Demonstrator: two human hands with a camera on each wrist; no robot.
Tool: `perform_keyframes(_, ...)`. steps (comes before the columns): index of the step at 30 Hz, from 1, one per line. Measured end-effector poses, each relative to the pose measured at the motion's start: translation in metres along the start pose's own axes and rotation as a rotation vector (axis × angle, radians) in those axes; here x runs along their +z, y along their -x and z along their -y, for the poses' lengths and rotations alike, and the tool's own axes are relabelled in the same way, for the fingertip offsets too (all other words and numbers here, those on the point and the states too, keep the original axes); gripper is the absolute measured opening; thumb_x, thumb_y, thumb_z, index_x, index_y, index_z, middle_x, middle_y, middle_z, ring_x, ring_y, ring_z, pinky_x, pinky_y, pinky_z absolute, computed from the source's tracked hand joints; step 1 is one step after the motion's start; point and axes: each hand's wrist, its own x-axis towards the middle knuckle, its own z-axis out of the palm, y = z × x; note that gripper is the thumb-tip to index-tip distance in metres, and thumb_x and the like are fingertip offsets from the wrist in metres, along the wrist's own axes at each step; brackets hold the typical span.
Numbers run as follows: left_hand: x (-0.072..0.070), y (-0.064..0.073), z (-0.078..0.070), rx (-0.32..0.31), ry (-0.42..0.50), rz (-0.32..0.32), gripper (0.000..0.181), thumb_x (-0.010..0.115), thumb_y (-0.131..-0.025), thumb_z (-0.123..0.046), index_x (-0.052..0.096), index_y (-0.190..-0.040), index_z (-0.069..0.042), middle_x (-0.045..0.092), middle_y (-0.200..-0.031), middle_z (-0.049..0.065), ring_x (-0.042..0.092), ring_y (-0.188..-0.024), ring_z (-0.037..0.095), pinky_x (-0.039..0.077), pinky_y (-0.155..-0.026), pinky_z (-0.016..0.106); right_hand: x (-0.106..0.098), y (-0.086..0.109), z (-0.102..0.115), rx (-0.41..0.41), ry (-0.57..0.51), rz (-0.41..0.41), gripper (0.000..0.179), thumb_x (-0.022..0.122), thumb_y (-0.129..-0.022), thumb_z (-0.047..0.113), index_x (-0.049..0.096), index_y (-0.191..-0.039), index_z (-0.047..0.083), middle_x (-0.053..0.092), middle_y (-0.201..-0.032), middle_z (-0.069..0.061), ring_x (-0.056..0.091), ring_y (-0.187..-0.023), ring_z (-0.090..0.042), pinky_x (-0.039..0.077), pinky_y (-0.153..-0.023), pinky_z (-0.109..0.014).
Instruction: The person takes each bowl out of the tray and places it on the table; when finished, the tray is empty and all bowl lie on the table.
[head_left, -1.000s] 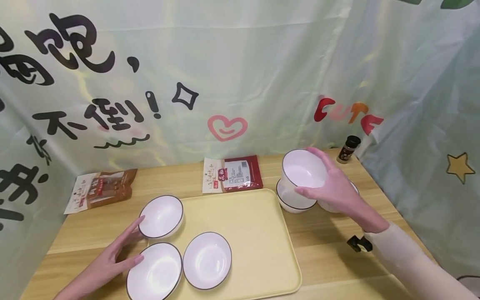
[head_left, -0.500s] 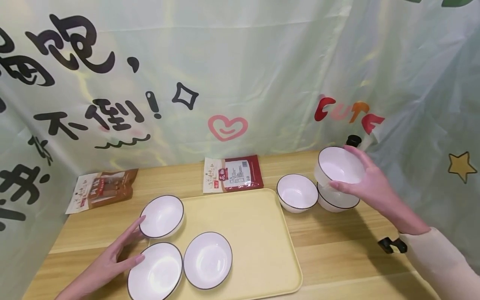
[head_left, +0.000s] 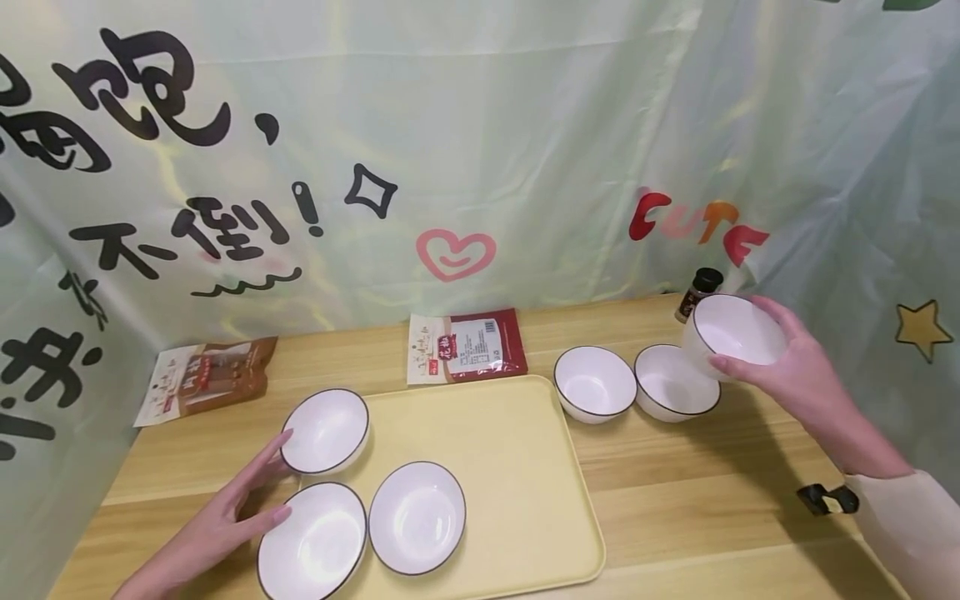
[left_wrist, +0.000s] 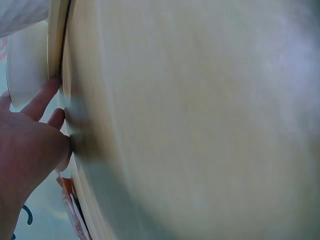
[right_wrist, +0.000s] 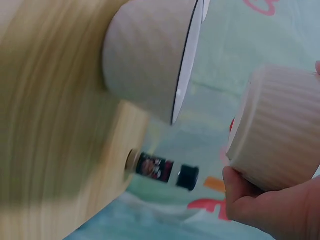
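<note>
In the head view my right hand (head_left: 806, 383) grips a white bowl (head_left: 738, 333) by its side, lifted above the table at the right. Its ribbed outer wall and base show in the right wrist view, with the thumb against the base. Two similar bowls stand side by side to its left, a middle bowl (head_left: 677, 383) and a bowl by the tray (head_left: 595, 385). My left hand (head_left: 225, 517) reaches with extended fingers to an upper bowl (head_left: 326, 432) and a lower bowl (head_left: 313, 542) at the tray's left. Beside them another bowl (head_left: 417, 518) sits on the tray.
The yellow tray (head_left: 517, 483) lies on the wooden table (head_left: 675, 533). Behind it is a red and white spice packet (head_left: 467, 347), and a brown packet (head_left: 206, 379) lies far left. A black-capped spice jar (head_left: 699, 292) stands at the back right, before the printed curtain (head_left: 555, 167).
My right hand has carried its bowl rightward, from above the bowl by the tray past the middle bowl. The left hand and the bowls near it have stayed put.
</note>
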Motion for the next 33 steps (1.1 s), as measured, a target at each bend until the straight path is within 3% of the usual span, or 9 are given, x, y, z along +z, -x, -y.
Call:
perform_keyframes(6,-0.001,0.000,0.000,0.021,0.007,-0.004,0.092,0.073,-0.106,-0.015,0.017,-0.177,-0.032,0.053,-0.159,0.021,0.047,-0.132,-0.009,0.041,-0.099,0.016,-0.005,-0.001,-0.014,0.018,0.036,-0.035,0.105,0.084,-0.097,0.034,0.018,-0.174,0.005,0.023,-0.171,-0.036,0.037,-0.129,-0.060,0.034,-0.087,-0.051)
perform_keyframes(15,-0.003,-0.001,-0.002,-0.032,-0.006,0.012,0.091,0.072,-0.108,-0.019,0.015,-0.177,-0.033,0.051,-0.160,0.022,0.046,-0.131,-0.010,0.043,-0.098,0.019,-0.012,-0.002,-0.039,0.078,0.075,-0.033,0.111,0.080,-0.099,0.043,0.011,-0.173,0.000,0.015,-0.172,-0.038,0.032,-0.133,-0.064,0.031,-0.095,-0.077)
perform_keyframes(26,-0.004,-0.001,-0.004,-0.003,0.014,0.010,0.090,0.071,-0.107,-0.015,0.017,-0.177,-0.032,0.052,-0.159,0.021,0.046,-0.132,-0.009,0.041,-0.097,0.017,-0.013,0.000,-0.067,0.084,0.114,0.000,0.113,0.080,-0.099,0.042,0.009,-0.170,-0.008,0.016,-0.166,-0.046,0.031,-0.131,-0.065,0.029,-0.096,-0.077)
perform_keyframes(28,-0.003,-0.001,-0.003,-0.016,0.006,0.013,0.090,0.071,-0.107,-0.016,0.016,-0.177,-0.031,0.052,-0.159,0.021,0.047,-0.132,-0.008,0.044,-0.098,0.021,-0.012,0.001,-0.072,0.087,0.117,0.010,0.113,0.081,-0.098,0.042,0.009,-0.170,-0.008,0.017,-0.165,-0.047,0.031,-0.130,-0.065,0.030,-0.095,-0.076)
perform_keyframes(32,0.000,-0.002,-0.004,-0.048,-0.005,0.017,0.091,0.071,-0.108,-0.020,0.014,-0.177,-0.032,0.051,-0.160,0.024,0.046,-0.130,-0.009,0.048,-0.110,0.053,-0.009,0.004,-0.080,0.093,0.118,0.029,0.116,0.082,-0.097,0.043,0.008,-0.169,-0.010,0.018,-0.163,-0.049,0.032,-0.129,-0.064,0.031,-0.094,-0.076)
perform_keyframes(33,0.000,-0.002,-0.004,-0.045,-0.010,0.016,0.091,0.071,-0.108,-0.020,0.014,-0.177,-0.032,0.051,-0.160,0.024,0.047,-0.131,-0.008,0.048,-0.110,0.054,-0.008,0.004,-0.081,0.093,0.120,0.030,0.116,0.083,-0.097,0.043,0.009,-0.168,-0.011,0.020,-0.162,-0.049,0.032,-0.129,-0.064,0.031,-0.093,-0.076)
